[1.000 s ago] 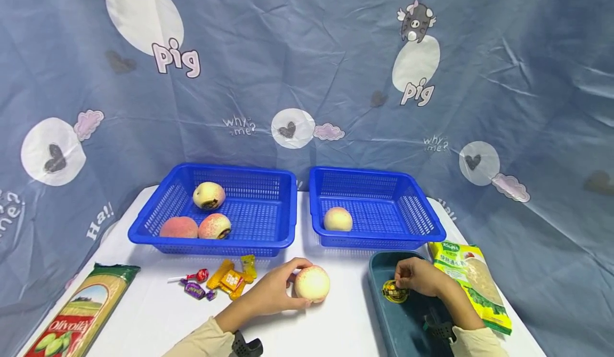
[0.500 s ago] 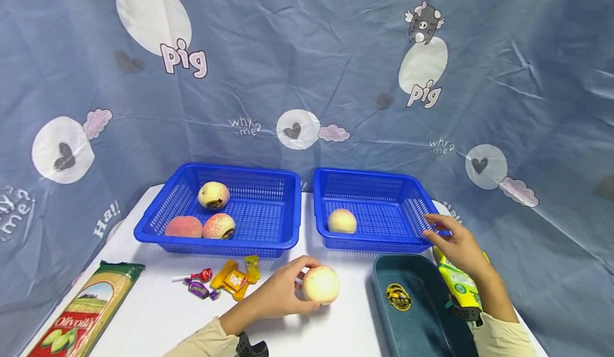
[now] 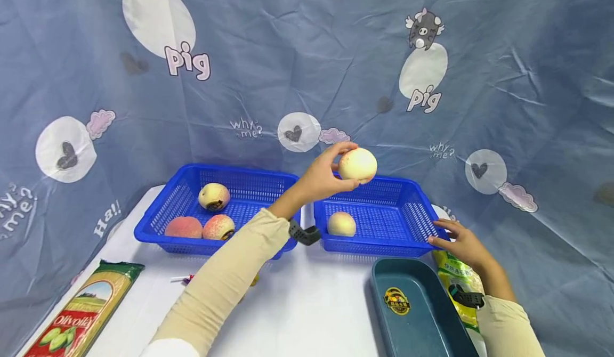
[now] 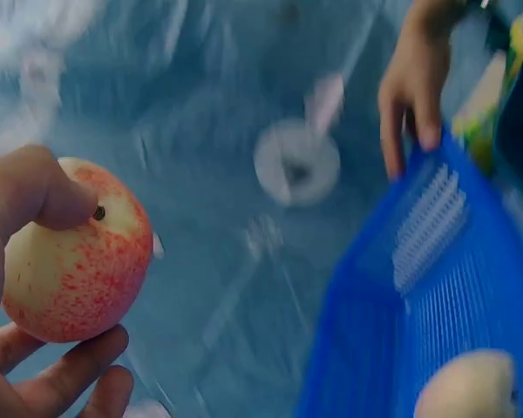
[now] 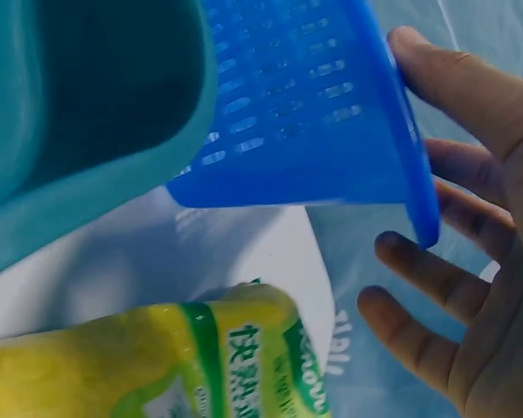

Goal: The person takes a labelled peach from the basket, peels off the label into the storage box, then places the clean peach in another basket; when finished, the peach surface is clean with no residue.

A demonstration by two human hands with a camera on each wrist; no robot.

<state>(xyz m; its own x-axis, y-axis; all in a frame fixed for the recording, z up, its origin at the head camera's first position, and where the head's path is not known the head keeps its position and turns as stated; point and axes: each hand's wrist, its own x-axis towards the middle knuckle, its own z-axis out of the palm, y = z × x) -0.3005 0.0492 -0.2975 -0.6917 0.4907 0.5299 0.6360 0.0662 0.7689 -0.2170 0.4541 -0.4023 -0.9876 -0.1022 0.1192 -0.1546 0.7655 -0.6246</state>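
Left hand (image 3: 322,177), raised toward twelve o'clock, is gripping one peach (image 3: 360,165) of five; three peaches (image 3: 214,196) are lying in the eleven-o'clock basket (image 3: 261,208), one in the one-o'clock basket (image 3: 381,221), whose four-o'clock corner the right hand (image 3: 463,244) is touching, fingers loosely extended

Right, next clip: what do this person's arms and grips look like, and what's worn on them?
Both arms have cream-beige long sleeves, with white fabric showing at the left one's upper end. A black strap circles the left wrist, another strap the right. The left grip and right grip are ungloved.
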